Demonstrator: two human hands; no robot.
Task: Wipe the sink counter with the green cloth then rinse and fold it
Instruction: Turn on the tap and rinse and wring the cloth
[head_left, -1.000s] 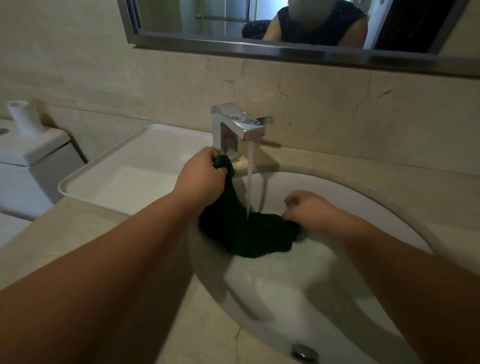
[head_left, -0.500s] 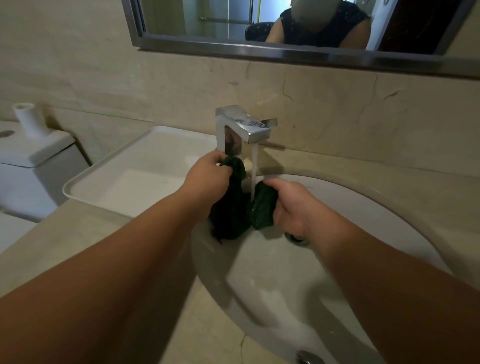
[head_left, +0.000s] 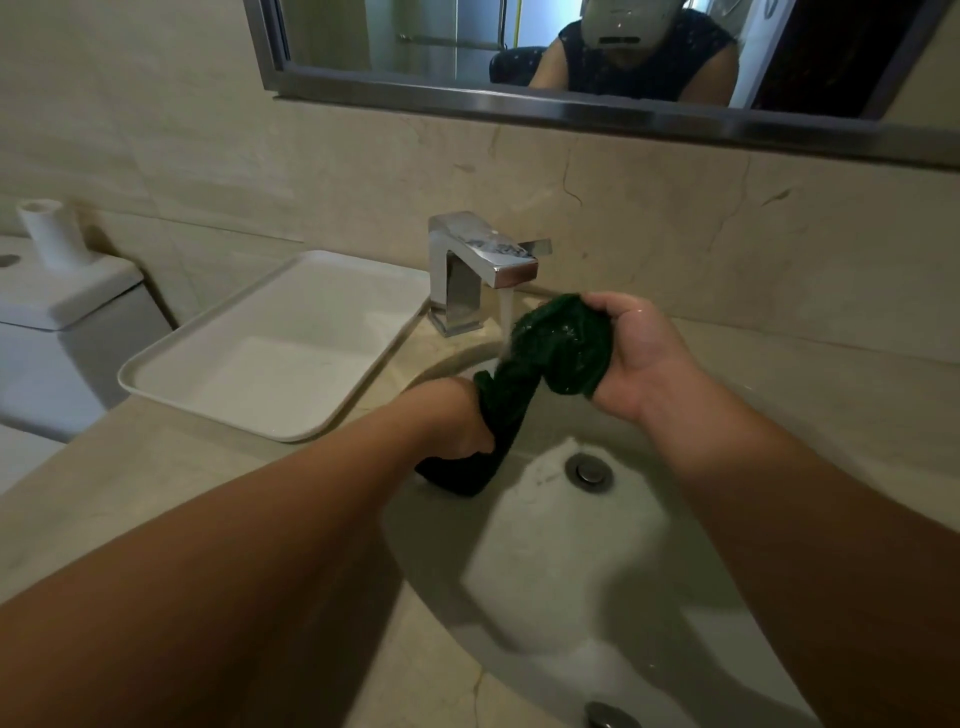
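- Beige marble counter (head_left: 156, 499) surrounds a white oval sink (head_left: 597, 597), with a chrome faucet (head_left: 483, 260) at its back edge running a thin stream of water (head_left: 506, 312).
- The green cloth (head_left: 561, 343) is held above the basin, stretched slantwise between both hands as a twisted rope.
- The right hand (head_left: 639, 358) holds the upper, bunched end, fingers curled over it, just beside the stream, which strikes the cloth's left edge.
- The left hand (head_left: 447, 415) sits lower and nearer the sink's left wall, closed around the lower end. A dark tail of cloth hangs out beneath it.
- The drain (head_left: 588, 470) lies below the hands.
- A white tray (head_left: 270, 358) rests on the counter left of the faucet.
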